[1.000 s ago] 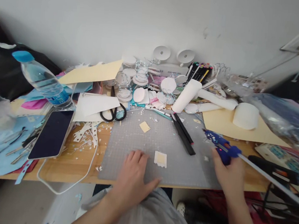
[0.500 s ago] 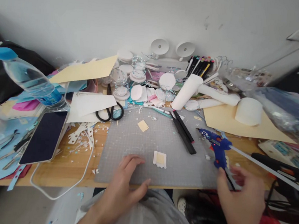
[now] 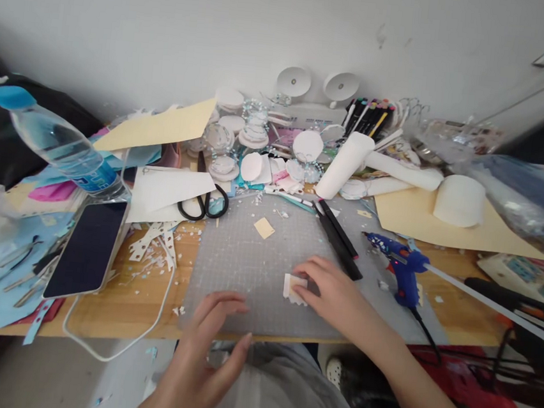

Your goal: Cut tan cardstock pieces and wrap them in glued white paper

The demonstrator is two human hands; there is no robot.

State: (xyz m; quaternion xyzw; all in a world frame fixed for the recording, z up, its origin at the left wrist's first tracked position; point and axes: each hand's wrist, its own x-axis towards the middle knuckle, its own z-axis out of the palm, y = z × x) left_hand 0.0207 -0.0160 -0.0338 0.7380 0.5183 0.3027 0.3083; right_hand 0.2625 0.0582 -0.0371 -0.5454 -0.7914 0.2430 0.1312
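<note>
A small cream paper piece with white edge strips (image 3: 288,286) lies on the grey cutting mat (image 3: 228,264). My right hand (image 3: 328,291) is on it, thumb and fingertips closed around its right side and covering that part. My left hand (image 3: 213,346) hovers at the mat's front edge, fingers curved and apart, holding nothing. Farther back on the mat is a plain cream paper square (image 3: 264,228). The blue glue gun (image 3: 403,265), with a long white glue stick in its rear, stands at the right, apart from both hands.
Two black pens or cutters (image 3: 338,239) lie right of centre. Black-handled scissors (image 3: 203,204), a phone (image 3: 87,247) and a water bottle (image 3: 65,149) are at left. White paper rolls (image 3: 345,166) and decorated discs crowd the back. A white cable (image 3: 161,302) loops over the front edge.
My right hand has left the area by the glue gun's handle and moved left onto the white-edged piece. My left hand has drawn back slightly toward me, still open.
</note>
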